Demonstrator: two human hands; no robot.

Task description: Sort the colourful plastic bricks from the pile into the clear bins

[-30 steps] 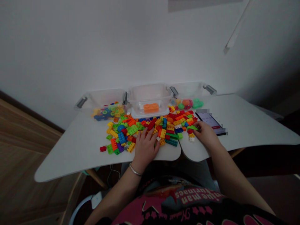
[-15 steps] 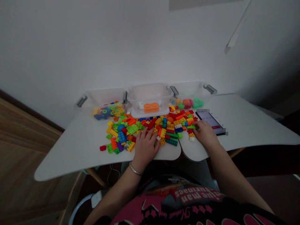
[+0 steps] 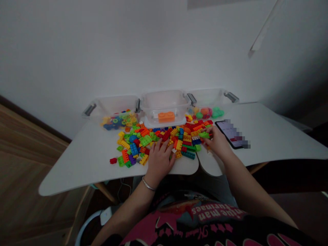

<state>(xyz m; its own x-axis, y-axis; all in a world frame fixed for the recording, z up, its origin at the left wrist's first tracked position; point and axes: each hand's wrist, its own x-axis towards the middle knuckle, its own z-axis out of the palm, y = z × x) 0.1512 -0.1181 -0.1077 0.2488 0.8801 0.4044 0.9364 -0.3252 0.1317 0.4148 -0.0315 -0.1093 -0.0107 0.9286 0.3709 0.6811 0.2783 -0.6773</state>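
Observation:
A wide pile of coloured building bricks covers the middle of the white table. My left hand lies over the near side of the pile with its fingers spread, the fingertips beside a long red brick. A small whitish piece is close to its thumb. At the right end of the pile, my right hand pinches a light green brick between thumb and fingers. The bricks under that hand are partly hidden.
Three clear plastic bins stand along the wall: the left bin holds small mixed pieces, the middle bin shows a big orange brick, the right bin has rounded coloured toys. A phone lies right of my right hand.
My right hand has moved a little left with the light green brick, which now shows more of its face. My left hand keeps its place on the pile.

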